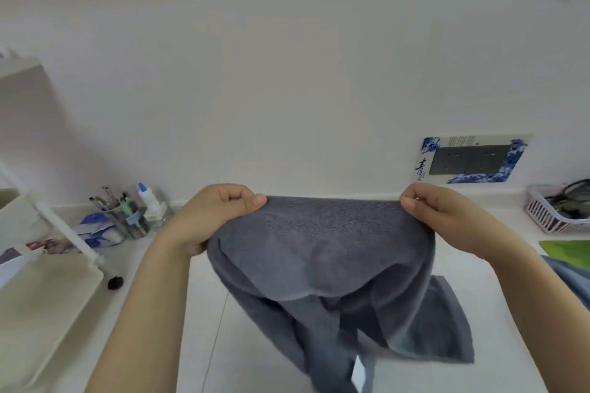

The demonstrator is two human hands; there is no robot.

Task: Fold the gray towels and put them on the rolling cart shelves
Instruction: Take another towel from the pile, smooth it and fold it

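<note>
A gray towel (325,258) hangs in the air in front of me, stretched along its top edge between both hands. My left hand (220,207) pinches the top left corner, thumb on the near side. My right hand (440,210) pinches the top right corner the same way. The towel's lower part droops onto the white table (204,313) and looks doubled over. The cream rolling cart shelf (41,303) stands at the left, its top tray near my left forearm.
A clear cup of pens (127,214), a white bottle (148,198) and a blue tissue pack (99,230) stand at the back left. A small dark object (115,282) lies by the cart. A pink basket (555,210) and more cloth (571,277) are at the right.
</note>
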